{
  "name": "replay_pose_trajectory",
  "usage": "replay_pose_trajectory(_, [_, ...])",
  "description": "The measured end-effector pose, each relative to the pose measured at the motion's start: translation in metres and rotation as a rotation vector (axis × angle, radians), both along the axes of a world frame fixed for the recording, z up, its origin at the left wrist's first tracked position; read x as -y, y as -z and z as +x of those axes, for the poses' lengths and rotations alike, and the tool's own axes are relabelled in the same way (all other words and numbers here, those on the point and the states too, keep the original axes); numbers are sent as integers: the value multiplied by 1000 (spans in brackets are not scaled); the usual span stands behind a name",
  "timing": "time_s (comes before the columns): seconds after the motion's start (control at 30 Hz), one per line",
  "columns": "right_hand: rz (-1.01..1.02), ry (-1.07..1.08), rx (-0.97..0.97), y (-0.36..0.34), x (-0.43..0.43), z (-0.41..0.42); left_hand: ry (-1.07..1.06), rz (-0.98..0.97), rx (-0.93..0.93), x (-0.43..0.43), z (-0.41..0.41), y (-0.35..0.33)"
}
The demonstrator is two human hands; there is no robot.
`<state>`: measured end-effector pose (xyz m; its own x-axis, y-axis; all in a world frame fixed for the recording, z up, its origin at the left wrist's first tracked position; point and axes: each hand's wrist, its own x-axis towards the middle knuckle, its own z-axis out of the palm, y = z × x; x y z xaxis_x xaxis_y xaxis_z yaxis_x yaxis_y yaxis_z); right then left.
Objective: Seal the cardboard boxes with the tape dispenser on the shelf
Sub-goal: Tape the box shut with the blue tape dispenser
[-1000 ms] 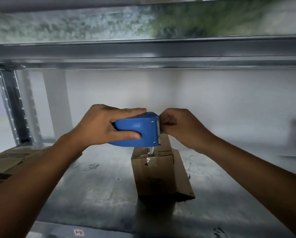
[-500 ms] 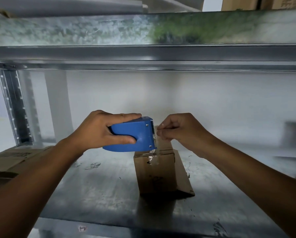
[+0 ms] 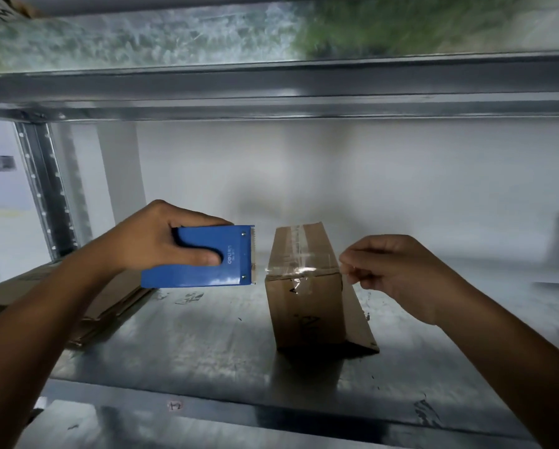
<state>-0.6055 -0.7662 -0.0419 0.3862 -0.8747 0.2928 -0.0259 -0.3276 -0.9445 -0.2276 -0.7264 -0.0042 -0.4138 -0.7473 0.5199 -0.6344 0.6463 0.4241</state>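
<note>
My hands were together a moment ago; now they are pulling apart. My left hand (image 3: 151, 241) is curling round the blue dispenser (image 3: 207, 257), left of middle. My right hand (image 3: 391, 270) is pinching the tape (image 3: 304, 270) end. The tape is stretching over the box (image 3: 304, 312), standing mid-frame on the shelf (image 3: 190, 345). I think sticking it down is coming next.

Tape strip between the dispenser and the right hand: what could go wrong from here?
1. The clear tape spans from the blue dispenser in the left hand to the right hand, which pinches its end; slack could let it fold on itself or land crooked.
2. Neither hand steadies the cardboard box; pressing the strip down might shove or tip it on the metal shelf.
</note>
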Motion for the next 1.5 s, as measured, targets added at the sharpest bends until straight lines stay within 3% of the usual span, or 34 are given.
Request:
replay_pose_trajectory(0.33, [-11,209,-149,6,-7,3,57,108,2,3,-7,18])
replay_pose_trajectory(0.83, [120,162,-358,9,20,-7,77,197,-58,19,-19,36])
replay_pose_trajectory(1.1, [266,65,-309,18,24,-19,103,203,-52,29,-29,36])
replay_pose_trajectory(1.2, [172,86,-388,15,26,-21,108,210,-50,29,-32,35])
replay_pose_trajectory(1.33, [44,106,-630,9,29,-20,112,229,-36,28,-31,32])
replay_pose_trajectory(1.43, [93,43,-589,18,33,-20,104,243,-20,27,-31,29])
replay_pose_trajectory(1.5, [-27,61,-595,30,37,-21,101,243,-19,26,-32,28])
